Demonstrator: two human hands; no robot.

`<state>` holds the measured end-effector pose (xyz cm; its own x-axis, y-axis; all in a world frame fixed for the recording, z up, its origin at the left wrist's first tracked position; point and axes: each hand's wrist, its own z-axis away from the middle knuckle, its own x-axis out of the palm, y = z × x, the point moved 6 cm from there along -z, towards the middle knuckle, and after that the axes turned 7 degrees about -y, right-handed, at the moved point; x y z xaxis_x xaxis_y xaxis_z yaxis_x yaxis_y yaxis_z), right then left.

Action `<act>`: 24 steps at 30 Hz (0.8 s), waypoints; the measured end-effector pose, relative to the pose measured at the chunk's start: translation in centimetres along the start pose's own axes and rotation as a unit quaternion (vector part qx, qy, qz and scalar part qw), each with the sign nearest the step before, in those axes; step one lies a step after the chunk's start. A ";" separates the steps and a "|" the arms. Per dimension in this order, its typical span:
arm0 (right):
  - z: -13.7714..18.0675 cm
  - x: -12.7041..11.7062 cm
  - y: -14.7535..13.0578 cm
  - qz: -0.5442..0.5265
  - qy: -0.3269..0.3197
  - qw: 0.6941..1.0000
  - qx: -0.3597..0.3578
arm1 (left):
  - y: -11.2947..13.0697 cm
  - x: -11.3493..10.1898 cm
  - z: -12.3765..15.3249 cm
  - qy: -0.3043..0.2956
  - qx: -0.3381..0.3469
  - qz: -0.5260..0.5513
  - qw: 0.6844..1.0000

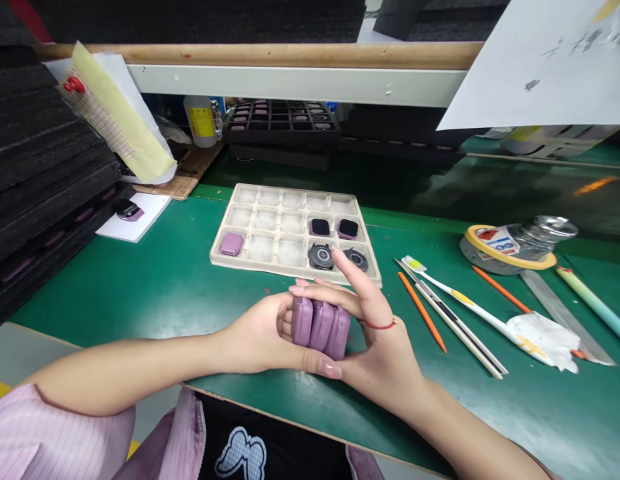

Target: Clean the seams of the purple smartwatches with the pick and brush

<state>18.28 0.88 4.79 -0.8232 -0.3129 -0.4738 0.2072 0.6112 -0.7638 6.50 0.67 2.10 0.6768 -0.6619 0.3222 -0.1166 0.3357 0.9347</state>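
Note:
My left hand (255, 333) and my right hand (375, 340) together grip three mauve watch cases (320, 327), pressed side by side in a row. My left thumb lies under the row, and a finger of my right hand lies over its top. My right index finger (347, 267) stands raised, just above the near edge of a beige moulded tray (270, 196). In that tray lie a mauve watch case (231, 244), two black-faced square watch parts (320, 227) and two round dark watch backs (321, 256). Most pockets hold nothing.
Stacked black foam sheets (45, 153) rise at the left, beside a watch on a white card (133, 215). Tweezers (455, 320), orange sticks, a white brush (465, 300), a steel ruler (560, 307) and a tape roll (510, 248) lie on the green bench (140, 287) at the right.

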 end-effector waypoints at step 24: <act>-0.4 -0.4 -0.1 0.023 -0.028 0.999 0.020 | -1.1 -0.2 -0.1 0.001 -0.021 0.175 0.984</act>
<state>18.42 1.23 5.21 -0.7809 -0.3263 -0.5326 0.2671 0.5964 -0.7570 6.59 0.55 1.04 0.6021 -0.4991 0.6232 -0.3124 0.5711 0.7591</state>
